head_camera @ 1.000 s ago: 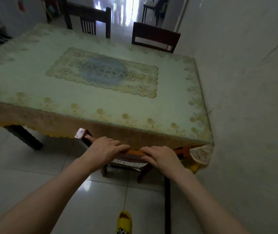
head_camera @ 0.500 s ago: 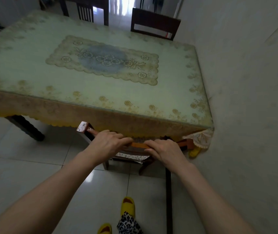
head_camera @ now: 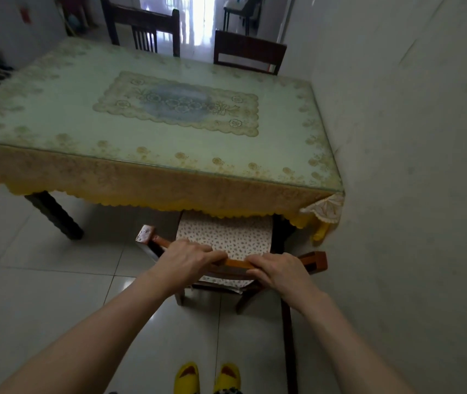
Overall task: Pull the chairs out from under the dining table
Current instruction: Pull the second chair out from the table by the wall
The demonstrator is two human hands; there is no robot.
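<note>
1. Orange-brown wood forms the top rail (head_camera: 236, 263) of the near chair (head_camera: 228, 253), which sits low in the centre of the frame, its back turned toward us.
2. We hold that rail with both hands: our left hand (head_camera: 187, 258) is wrapped over it toward the left, fingers curled down the far side, and our right hand (head_camera: 279, 271) is clamped over it toward the right.
3. The chair's floral seat cushion (head_camera: 226, 237) shows between the rail and the table edge, its far part tucked beneath the cloth's hem.
4. The dining table (head_camera: 155, 115) fills the middle of the frame, covered by a pale green and yellow tablecloth (head_camera: 113, 177) with a scalloped hem, under a clear top sheet.
5. A dark table leg (head_camera: 56, 216) stands at centre left.
6. Two dark wooden chairs stand at the far side: a slatted one (head_camera: 144, 31) at upper centre, and another (head_camera: 249, 52) to its right, close against the table.
7. A white wall (head_camera: 411, 166) runs along the right edge, touching the table's side.
8. Our yellow slippers (head_camera: 206, 378) rest on the glossy white floor tiles (head_camera: 42, 280) at bottom centre.
</note>
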